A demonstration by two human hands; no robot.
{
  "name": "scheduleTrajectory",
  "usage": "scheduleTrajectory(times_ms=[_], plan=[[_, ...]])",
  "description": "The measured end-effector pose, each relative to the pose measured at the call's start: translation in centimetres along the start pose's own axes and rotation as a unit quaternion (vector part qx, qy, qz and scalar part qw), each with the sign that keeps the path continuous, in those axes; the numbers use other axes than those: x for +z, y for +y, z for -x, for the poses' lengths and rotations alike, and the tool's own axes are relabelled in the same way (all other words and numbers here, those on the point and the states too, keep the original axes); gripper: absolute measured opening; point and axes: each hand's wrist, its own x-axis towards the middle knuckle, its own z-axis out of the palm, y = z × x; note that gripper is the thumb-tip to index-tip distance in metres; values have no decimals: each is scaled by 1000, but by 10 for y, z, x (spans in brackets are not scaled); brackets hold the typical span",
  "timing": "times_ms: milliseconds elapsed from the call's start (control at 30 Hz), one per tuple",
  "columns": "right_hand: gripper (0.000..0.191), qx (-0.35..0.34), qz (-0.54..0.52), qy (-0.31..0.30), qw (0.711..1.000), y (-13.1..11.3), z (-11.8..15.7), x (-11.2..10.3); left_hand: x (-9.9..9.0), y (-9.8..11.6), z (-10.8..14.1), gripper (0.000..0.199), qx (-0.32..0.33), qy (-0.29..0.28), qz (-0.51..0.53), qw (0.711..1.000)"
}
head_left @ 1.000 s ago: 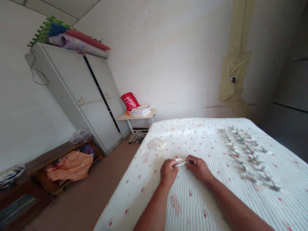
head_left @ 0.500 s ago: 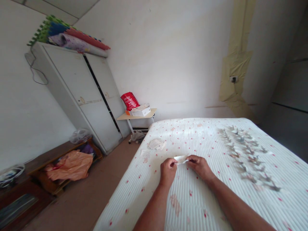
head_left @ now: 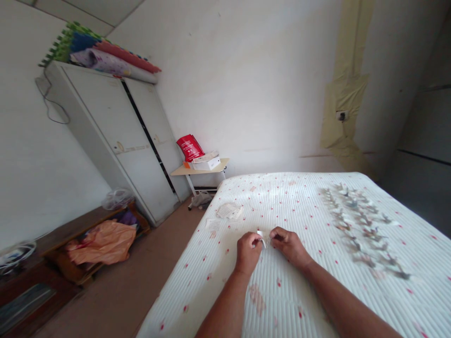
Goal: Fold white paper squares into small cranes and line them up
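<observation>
A small piece of printed paper (head_left: 262, 238) is bent between my two hands above the bed. My left hand (head_left: 249, 251) pinches its left end with closed fingers. On the other side, my right hand (head_left: 289, 244) has its thumb and fingertips pressed together at the paper's right edge. Beyond my left hand, a pile of loose paper pieces (head_left: 229, 211) lies on the patterned bedspread (head_left: 282, 300), with a flat printed sheet (head_left: 214, 224) beside it. Several small folded paper figures (head_left: 369, 232) stand in rows at the right.
A small table (head_left: 197, 171) with a red bag (head_left: 190, 147) and a white box (head_left: 207, 163) stands past the bed's far left corner. A grey cabinet (head_left: 123, 136) and a low wooden shelf (head_left: 84, 216) are at the left.
The paper, stretched out between my hands before, is now bent. My hands have come slightly closer together. The piles and rows on the bed have not moved.
</observation>
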Motion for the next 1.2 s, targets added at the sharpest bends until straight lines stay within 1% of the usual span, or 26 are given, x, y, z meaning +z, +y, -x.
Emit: scheduleTrajectory(times_ms=[100,233,300,533,667,900,967,1100,1133,1200], plan=[[4,-10,19,5,1000,-6,1,1,1,1,0,18,-4,-8,0,1000],[13,-10,33,11,999,-14,2,2,3,1,1,19,-5,-10,-7,1000],[13,-7,45,8,999,-17,2,2,4,1,1,20,-8,-9,-8,1000],[3,4,83,3,997,-16,2,3,3,7,2,17,-31,-7,-7,999],[10,-1,77,-13,997,-15,1,3,4,10,2,16,-41,-9,3,999],[16,6,73,-13,997,-17,2,2,4,10,2,12,-51,4,31,998],[17,11,71,-16,997,-17,2,2,5,11,3,17,-58,9,54,997],[18,4,58,-24,998,-18,2,2,7,11,4,38,-56,5,101,993],[18,1,54,-28,998,-17,2,2,8,10,4,38,-58,5,109,992],[19,1,46,-33,998,-16,3,3,9,9,4,30,-61,6,117,991]])
